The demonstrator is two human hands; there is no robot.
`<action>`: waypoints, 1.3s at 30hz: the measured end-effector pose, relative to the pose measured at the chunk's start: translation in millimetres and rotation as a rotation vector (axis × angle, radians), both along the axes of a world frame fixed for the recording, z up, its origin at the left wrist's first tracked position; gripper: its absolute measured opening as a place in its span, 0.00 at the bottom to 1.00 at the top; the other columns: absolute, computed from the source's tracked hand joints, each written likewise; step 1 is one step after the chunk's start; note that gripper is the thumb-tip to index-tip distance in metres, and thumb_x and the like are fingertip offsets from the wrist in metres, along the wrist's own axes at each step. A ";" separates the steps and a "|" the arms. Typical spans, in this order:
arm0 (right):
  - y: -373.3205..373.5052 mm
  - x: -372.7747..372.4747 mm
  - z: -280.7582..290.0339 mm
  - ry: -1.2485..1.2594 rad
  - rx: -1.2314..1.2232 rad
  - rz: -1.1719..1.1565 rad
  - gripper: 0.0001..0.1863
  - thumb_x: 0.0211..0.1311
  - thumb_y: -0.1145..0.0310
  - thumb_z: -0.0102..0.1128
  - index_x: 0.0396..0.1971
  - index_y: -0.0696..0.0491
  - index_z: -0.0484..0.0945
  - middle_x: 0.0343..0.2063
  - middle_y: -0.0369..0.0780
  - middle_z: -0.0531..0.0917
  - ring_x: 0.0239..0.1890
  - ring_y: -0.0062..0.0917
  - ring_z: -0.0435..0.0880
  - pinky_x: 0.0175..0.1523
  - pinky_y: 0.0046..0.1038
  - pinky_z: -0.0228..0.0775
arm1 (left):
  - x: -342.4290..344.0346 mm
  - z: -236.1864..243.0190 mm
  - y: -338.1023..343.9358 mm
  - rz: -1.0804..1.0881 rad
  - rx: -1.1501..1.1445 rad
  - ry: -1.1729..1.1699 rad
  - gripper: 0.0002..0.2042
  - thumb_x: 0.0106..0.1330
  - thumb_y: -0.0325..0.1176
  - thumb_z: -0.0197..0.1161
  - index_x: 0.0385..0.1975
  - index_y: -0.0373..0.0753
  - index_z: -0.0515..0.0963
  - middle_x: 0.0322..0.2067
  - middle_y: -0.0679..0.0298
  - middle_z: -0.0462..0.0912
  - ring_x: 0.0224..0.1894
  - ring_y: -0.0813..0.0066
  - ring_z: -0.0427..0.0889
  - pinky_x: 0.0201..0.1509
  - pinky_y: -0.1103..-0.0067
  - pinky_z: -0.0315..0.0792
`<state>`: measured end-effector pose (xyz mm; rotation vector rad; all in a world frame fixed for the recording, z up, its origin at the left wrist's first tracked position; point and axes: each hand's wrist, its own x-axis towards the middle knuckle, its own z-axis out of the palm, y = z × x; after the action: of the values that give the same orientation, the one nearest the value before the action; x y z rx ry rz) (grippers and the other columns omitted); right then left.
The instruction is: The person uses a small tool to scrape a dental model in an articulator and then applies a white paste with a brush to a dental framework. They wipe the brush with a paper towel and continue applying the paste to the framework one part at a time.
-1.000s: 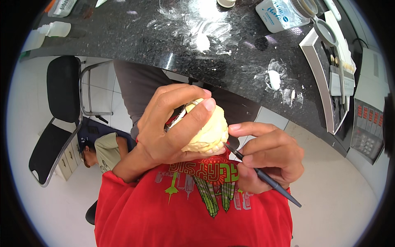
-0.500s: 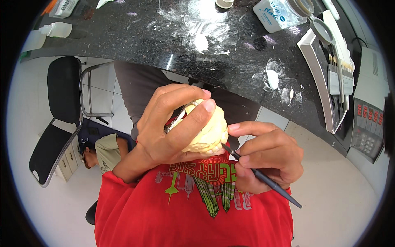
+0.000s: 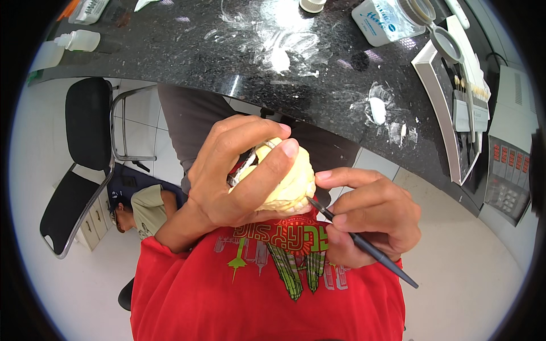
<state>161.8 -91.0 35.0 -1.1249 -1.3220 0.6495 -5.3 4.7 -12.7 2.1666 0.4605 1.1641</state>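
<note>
Dental model [image 3: 291,173]: pale yellow, held mid-view, at 12 o'clock of red shirt [image 3: 199,295]
Left hand [image 3: 222,184]: curls around model from 9 o'clock, spread-fingered
Right hand [image 3: 378,221]: pinches dark-handled tool [image 3: 382,260] closely from model's 4 o'clock, with tip at tooth row [image 3: 300,206]
Work done: appears to include distinct teeth
Work left: cannot tell from this view

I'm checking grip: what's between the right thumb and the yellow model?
The head view shows the dark tool there, reaching from the right hand to the yellow model.
</note>
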 end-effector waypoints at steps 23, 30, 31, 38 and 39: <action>8.1 11.2 -19.4 -0.039 -0.082 0.134 0.25 0.50 0.66 0.74 0.46 0.63 0.76 0.42 0.57 0.82 0.45 0.41 0.85 0.47 0.32 0.79 | 0.8 -20.9 -2.1 -0.036 0.047 -0.180 0.25 0.52 0.36 0.74 0.49 0.37 0.73 0.41 0.49 0.78 0.39 0.57 0.81 0.40 0.65 0.78; 13.5 1.5 -23.1 0.023 -0.052 0.180 0.24 0.46 0.71 0.74 0.46 0.62 0.79 0.43 0.53 0.83 0.45 0.40 0.85 0.47 0.32 0.80 | -4.0 -26.5 -5.7 -0.064 0.025 -0.203 0.21 0.54 0.28 0.69 0.48 0.39 0.73 0.42 0.49 0.76 0.39 0.56 0.80 0.42 0.62 0.79; 13.5 0.9 -23.0 0.030 -0.051 0.173 0.24 0.46 0.71 0.74 0.45 0.61 0.80 0.44 0.52 0.83 0.45 0.39 0.85 0.47 0.31 0.80 | -3.5 -22.2 -7.2 -0.066 0.006 -0.201 0.21 0.54 0.28 0.69 0.48 0.39 0.72 0.42 0.49 0.76 0.40 0.56 0.80 0.42 0.62 0.79; 13.5 -1.4 -24.9 0.018 -0.015 0.166 0.25 0.45 0.70 0.74 0.45 0.62 0.80 0.44 0.52 0.83 0.45 0.40 0.85 0.47 0.32 0.80 | -8.8 -16.7 -2.6 -0.095 0.019 -0.131 0.22 0.55 0.35 0.71 0.48 0.41 0.72 0.43 0.49 0.75 0.40 0.56 0.80 0.42 0.61 0.79; 14.0 -1.4 -25.1 0.021 -0.011 0.167 0.24 0.45 0.70 0.73 0.45 0.62 0.80 0.44 0.52 0.83 0.45 0.40 0.85 0.47 0.32 0.80 | -7.5 -15.4 -3.6 -0.090 0.010 -0.139 0.22 0.55 0.35 0.71 0.49 0.41 0.72 0.43 0.49 0.75 0.40 0.56 0.80 0.42 0.61 0.79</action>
<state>160.4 -76.9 9.9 -1.0208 -1.4058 0.7891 -12.8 1.0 -28.0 2.0762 0.2944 1.2591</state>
